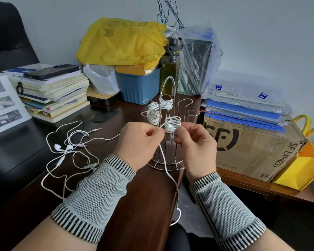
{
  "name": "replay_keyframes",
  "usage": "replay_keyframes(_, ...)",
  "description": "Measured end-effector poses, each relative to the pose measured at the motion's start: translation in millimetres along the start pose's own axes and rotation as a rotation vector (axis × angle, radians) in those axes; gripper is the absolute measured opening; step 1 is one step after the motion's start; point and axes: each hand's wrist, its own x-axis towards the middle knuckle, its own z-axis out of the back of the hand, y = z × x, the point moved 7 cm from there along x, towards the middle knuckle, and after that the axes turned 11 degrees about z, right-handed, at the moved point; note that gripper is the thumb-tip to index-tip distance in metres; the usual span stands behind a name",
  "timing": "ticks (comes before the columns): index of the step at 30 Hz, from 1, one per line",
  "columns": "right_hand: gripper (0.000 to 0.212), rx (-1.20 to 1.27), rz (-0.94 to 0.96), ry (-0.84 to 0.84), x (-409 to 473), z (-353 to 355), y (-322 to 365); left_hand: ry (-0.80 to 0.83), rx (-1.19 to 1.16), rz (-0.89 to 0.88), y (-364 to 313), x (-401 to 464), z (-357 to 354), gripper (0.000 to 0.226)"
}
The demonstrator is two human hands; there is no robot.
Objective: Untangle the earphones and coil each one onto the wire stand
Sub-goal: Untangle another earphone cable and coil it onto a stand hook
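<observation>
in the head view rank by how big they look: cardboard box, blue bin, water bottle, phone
1. cardboard box
2. blue bin
3. water bottle and phone: look much alike in area, so unranked.

The box is also nearer the camera, which inflates it.

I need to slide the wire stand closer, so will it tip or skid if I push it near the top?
The stand is thin open wire, tall over a small ring base, so it is probably light and apt to tip. The coils sit high on its arms, adding top weight. The desk looks glossy; a push at the base would likely slide it.
</observation>
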Motion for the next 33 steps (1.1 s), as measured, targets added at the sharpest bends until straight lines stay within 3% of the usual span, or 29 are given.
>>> replay_keyframes(2,0.01,-0.008,0.01,0.009,-0.2,-0.2,-0.5,0.007,-0.008,0.006,1.2,0.4,-1.0,0.057)
replay_keyframes(6,0.015,0.007,0.039,0.024,-1.1,-2.2,1.9,0.025,0.0,0.028,3.7,1.2,-3.7,0.022)
replay_keyframes(9,0.018,-0.005,0.06,0.043,-1.7,-3.4,4.8,0.03,0.005,0.012,3.4,-0.3,-5.0,0.015)
replay_keyframes(11,0.016,-0.002,0.055,0.054,-1.6,-4.4,4.7,0.03,0.017,0.001,3.9,-0.2,-5.2,0.017)
replay_keyframes(15,0.007,-0.014,0.046,0.07,-1.4,-5.4,2.7,0.03,0.07,-0.041,1.0,-0.5,-5.4,0.052)
replay_keyframes(24,0.008,-0.186,0.092,0.075,1.5,-2.1,-4.4,0.053,0.138,-0.075,-3.6,-1.7,-6.0,0.039)
replay_keyframes(29,0.022,-0.284,0.274,0.012,-1.9,3.3,6.2,0.048,0.199,-0.11,-8.1,-2.4,-5.1,0.05)
replay_keyframes(33,0.024,-0.446,0.42,0.053,-4.1,-0.3,21.8,0.051,0.206,-0.107,-6.3,-0.6,-4.8,0.045)
